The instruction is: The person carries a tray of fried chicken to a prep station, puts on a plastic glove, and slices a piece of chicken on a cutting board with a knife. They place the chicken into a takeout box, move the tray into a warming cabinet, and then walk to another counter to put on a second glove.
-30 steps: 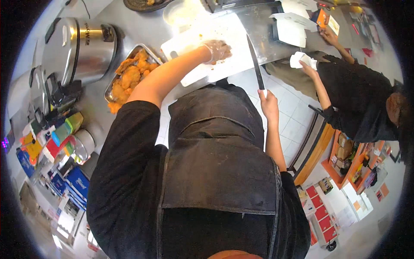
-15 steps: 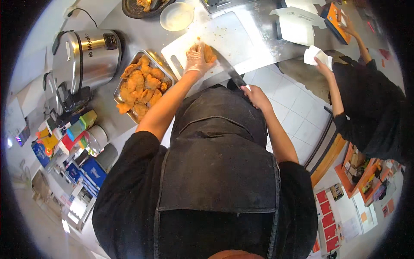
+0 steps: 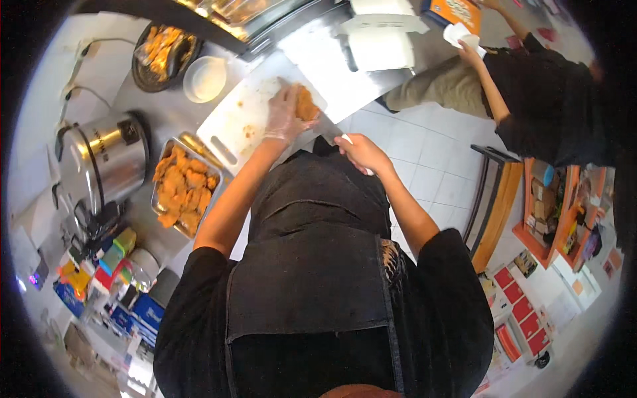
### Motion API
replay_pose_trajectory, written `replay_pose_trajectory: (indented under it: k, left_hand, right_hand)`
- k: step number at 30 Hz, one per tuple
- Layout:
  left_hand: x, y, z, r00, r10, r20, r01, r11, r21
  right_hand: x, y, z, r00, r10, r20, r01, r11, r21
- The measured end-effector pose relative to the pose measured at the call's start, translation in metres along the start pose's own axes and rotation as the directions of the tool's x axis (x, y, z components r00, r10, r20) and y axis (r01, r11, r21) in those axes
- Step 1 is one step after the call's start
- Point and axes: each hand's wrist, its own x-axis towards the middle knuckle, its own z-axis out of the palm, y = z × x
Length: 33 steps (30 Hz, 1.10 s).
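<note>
My left hand, in a clear glove, grips a fried, breaded piece on the white cutting board. My right hand is closed around the white handle of a knife, whose blade lies beside that piece, partly hidden by it and my fingers. Crumbs are scattered over the board. Left of the board, a metal tray holds several fried pieces.
A steel rice cooker sits at the left, below a dark dish and a pale bowl. White cartons lie at the top. A co-worker at the right holds white paper near an orange box.
The knife has swung from upright at the board's right side to angled beside the fried piece under my left hand. The camera view has shifted, and the co-worker's hands appear higher.
</note>
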Motion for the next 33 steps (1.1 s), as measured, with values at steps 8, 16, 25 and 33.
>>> replay_pose_trajectory:
  k: [8,16,25,33]
  left_hand:
    - [0.163,0.121,0.080,0.924,0.329,0.195,-0.327,0.944,-0.043]
    - [0.291,0.085,0.172,0.828,0.495,0.264,-0.530,0.844,0.077]
    - [0.128,0.073,0.058,0.932,0.362,-0.033,-0.362,0.932,-0.009]
    - [-0.158,-0.081,-0.075,0.784,-0.308,-0.538,0.318,0.945,-0.077]
  right_hand:
    - [-0.061,0.014,-0.101,0.909,0.076,-0.410,0.055,0.953,0.298]
    - [-0.123,0.058,-0.078,0.777,0.194,-0.599,-0.005,0.953,0.303]
    - [-0.129,0.085,-0.018,0.854,0.146,-0.499,0.030,0.944,0.327]
    - [-0.047,-0.004,-0.038,0.973,-0.080,-0.214,0.041,0.983,-0.180]
